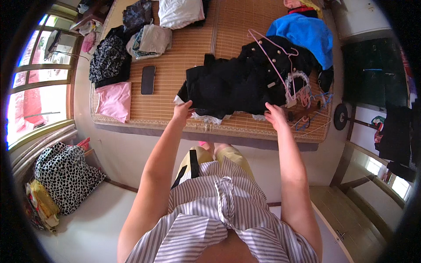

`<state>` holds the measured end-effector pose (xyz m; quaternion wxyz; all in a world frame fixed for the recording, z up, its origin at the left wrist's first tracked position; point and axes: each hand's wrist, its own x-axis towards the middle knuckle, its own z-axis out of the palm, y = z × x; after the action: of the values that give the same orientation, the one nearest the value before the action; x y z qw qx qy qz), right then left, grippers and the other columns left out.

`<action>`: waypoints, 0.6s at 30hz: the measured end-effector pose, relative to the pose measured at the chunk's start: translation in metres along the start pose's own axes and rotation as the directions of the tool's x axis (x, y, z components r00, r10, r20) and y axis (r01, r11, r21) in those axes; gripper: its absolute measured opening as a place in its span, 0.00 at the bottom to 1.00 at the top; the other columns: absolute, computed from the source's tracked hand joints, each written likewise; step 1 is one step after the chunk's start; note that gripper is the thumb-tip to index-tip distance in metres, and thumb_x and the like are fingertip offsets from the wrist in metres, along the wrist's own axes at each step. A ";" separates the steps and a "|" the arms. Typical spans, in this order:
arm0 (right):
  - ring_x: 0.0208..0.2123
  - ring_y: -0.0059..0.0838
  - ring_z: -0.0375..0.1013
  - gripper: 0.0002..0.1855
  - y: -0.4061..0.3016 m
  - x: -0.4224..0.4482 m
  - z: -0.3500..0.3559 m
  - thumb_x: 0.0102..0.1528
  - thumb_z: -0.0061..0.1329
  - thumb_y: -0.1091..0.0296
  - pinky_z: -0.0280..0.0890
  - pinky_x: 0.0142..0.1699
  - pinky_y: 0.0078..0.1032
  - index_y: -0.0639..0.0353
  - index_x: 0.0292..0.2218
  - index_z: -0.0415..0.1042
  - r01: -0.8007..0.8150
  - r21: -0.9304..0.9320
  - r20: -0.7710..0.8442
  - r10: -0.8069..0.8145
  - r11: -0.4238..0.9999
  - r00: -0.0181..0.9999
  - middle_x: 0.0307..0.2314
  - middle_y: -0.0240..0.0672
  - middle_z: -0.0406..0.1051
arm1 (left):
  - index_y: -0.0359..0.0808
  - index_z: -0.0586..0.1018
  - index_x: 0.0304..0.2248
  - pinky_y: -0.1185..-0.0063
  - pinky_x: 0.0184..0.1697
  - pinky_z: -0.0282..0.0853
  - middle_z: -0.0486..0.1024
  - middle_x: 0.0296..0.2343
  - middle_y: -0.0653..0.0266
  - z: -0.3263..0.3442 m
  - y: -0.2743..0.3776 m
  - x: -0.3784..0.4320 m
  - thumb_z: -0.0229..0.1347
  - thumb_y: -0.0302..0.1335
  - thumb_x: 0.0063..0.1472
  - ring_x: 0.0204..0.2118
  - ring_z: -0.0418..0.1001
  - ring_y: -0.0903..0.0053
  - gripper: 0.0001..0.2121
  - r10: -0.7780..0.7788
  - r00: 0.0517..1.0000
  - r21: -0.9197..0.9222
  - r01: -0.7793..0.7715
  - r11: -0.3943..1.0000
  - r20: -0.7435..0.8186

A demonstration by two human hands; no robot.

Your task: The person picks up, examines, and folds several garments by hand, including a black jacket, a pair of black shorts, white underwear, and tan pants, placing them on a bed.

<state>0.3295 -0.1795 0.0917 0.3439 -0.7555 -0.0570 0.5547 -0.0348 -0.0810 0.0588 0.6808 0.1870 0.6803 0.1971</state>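
Observation:
A black garment (227, 87) lies spread across the bamboo mat (184, 39) in front of me, and white lace edging (210, 118) peeks out beneath its near side. My left hand (184, 110) pinches its near left corner between thumb and fingers. At the near right corner, my right hand (275, 115) grips the cloth in the same way. Over the garment's right part rests a pink clothes hanger (270, 59). Under that hanger, more black cloth with round metallic buttons (279, 52) shows; whether it is a separate piece I cannot tell.
A dark smartphone (148, 80) lies left of the garment, beside folded pink cloth (113, 101). Patterned black clothing (110, 59) and a folded white garment (181, 13) sit farther back. Blue fabric (302, 36) is heaped at the far right; several tangled hangers (309, 115) lie near the right edge.

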 end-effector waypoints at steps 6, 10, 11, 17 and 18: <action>0.38 0.35 0.66 0.25 0.039 0.008 0.013 0.46 0.54 0.63 0.63 0.42 0.27 0.62 0.42 0.60 0.056 0.493 0.033 -0.084 0.868 0.996 0.38 0.39 0.64 | 0.32 0.68 0.31 0.75 0.28 0.71 0.72 0.24 0.59 0.009 -0.040 0.010 0.54 0.28 0.52 0.25 0.73 0.71 0.10 -0.072 0.997 -0.236 0.064 0.970 -0.027; 0.39 0.30 0.65 0.22 0.041 -0.002 0.039 0.45 0.54 0.61 0.61 0.45 0.29 0.59 0.40 0.63 -0.048 0.722 0.135 -0.073 0.690 0.988 0.37 0.31 0.66 | 0.28 0.66 0.34 0.70 0.34 0.72 0.70 0.28 0.51 0.012 -0.040 0.014 0.49 0.24 0.54 0.29 0.72 0.63 0.09 -0.145 0.989 -0.473 0.116 0.874 -0.025; 0.40 0.29 0.64 0.21 0.044 -0.004 0.047 0.46 0.54 0.60 0.60 0.46 0.30 0.58 0.39 0.64 -0.132 0.744 0.218 -0.051 0.655 0.975 0.36 0.28 0.66 | 0.27 0.66 0.34 0.68 0.36 0.71 0.69 0.29 0.49 0.014 -0.041 0.013 0.47 0.24 0.54 0.30 0.71 0.62 0.09 -0.155 0.988 -0.537 0.135 0.833 0.007; 0.34 0.27 0.66 0.23 0.066 -0.015 0.113 0.46 0.51 0.51 0.62 0.42 0.27 0.57 0.39 0.65 -0.414 0.696 0.478 0.052 0.586 0.877 0.35 0.32 0.68 | 0.23 0.64 0.36 0.61 0.41 0.68 0.68 0.30 0.45 0.032 -0.025 -0.013 0.41 0.23 0.56 0.33 0.69 0.57 0.11 -0.142 0.987 -0.657 0.159 0.737 0.080; 0.33 0.27 0.66 0.23 0.055 -0.018 0.122 0.47 0.51 0.51 0.62 0.42 0.27 0.57 0.39 0.66 -0.397 0.725 0.466 0.023 0.563 0.885 0.35 0.32 0.68 | 0.22 0.63 0.36 0.61 0.40 0.68 0.68 0.30 0.45 0.029 -0.025 -0.013 0.40 0.23 0.56 0.33 0.70 0.57 0.11 -0.153 0.985 -0.651 0.171 0.740 0.085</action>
<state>0.1991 -0.1734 0.0563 0.5569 -0.3864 0.2224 0.7008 -0.0057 -0.1086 0.0573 0.7264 -0.1204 0.5726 0.3604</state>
